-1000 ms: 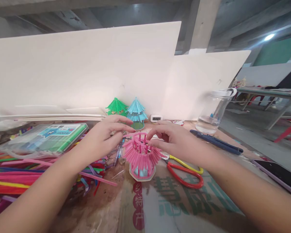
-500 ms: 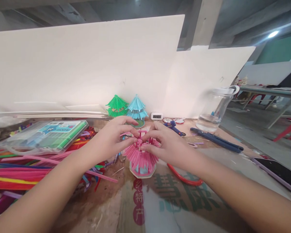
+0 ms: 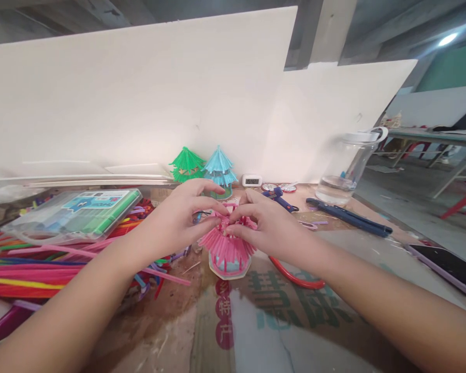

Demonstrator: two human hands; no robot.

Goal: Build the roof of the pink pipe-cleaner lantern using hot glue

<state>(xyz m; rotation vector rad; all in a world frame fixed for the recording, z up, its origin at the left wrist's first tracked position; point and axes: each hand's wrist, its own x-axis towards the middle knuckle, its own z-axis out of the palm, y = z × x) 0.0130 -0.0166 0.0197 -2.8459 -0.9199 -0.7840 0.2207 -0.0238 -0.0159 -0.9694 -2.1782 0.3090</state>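
A small pink pavilion model made of pipe cleaners (image 3: 228, 249) stands upright on an octagonal base in front of me. Its lower roof flares out like a skirt, and thin pink posts rise above it. My left hand (image 3: 190, 211) pinches at the upper part from the left, thumb and fingers closed. From the right, my right hand (image 3: 260, 220) is also closed in a pinch at the same upper part. Fingers hide much of the top, so the exact piece between them is hard to make out. Behind stand a green pavilion model (image 3: 187, 165) and a blue one (image 3: 219, 167).
Loose colourful pipe cleaners (image 3: 27, 274) and a clear plastic case (image 3: 75, 215) lie at left. Toward the right are a red-handled tool (image 3: 295, 277), a blue glue gun (image 3: 281, 199), a dark blue long-handled tool (image 3: 347, 217), a water bottle (image 3: 344, 168) and a phone (image 3: 448, 269). A small clock (image 3: 252, 180) stands behind.
The camera view has shifted slightly. Both hands stay at the pink model's upper part, with only small finger movements.
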